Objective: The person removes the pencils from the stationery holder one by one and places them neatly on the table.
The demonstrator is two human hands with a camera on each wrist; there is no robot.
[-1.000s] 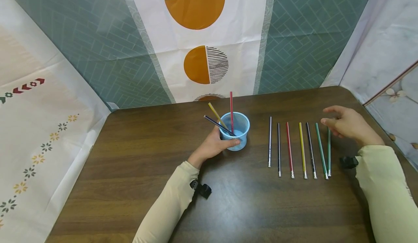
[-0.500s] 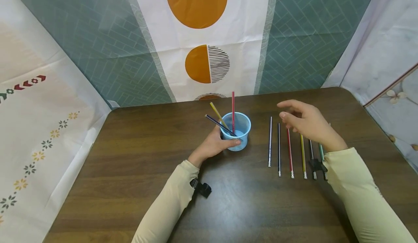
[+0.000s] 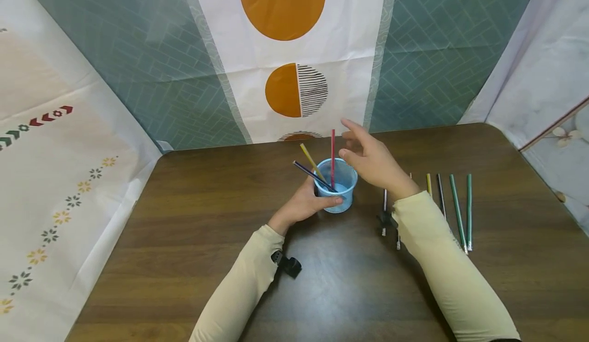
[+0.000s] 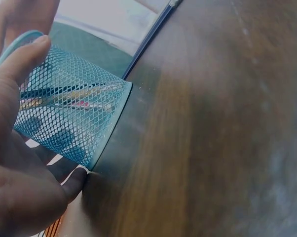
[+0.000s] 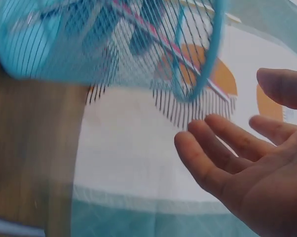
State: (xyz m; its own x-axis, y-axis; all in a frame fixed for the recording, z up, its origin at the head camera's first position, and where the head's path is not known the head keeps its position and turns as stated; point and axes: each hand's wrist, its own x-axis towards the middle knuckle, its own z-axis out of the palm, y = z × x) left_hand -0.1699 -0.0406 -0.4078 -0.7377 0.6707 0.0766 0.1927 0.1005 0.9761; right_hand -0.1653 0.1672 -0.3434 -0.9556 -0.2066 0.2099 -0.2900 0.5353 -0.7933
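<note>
A light blue mesh pencil cup [image 3: 348,194] stands upright on the table, and my left hand [image 3: 298,205] grips its left side. The left wrist view shows thumb and fingers wrapped round the mesh cup [image 4: 74,106]. Inside lean a red pencil [image 3: 333,150], a yellow pencil [image 3: 311,159] and a dark blue pencil [image 3: 304,168]. My right hand [image 3: 375,162] hovers at the cup's right rim, beside the red pencil, holding nothing. In the right wrist view that hand [image 5: 247,170] has its fingers spread, apart from the cup.
Several pencils lie in a row on the brown table [image 3: 193,240], right of the cup: green pencils [image 3: 469,209] at the far right, a yellow pencil [image 3: 429,183], and a white pencil [image 3: 384,199] nearest the cup. My right forearm [image 3: 442,260] covers part of the row.
My right hand has swept left from above the green pencils at the right end of the row to the cup's rim. The left hand keeps its grip on the cup.
</note>
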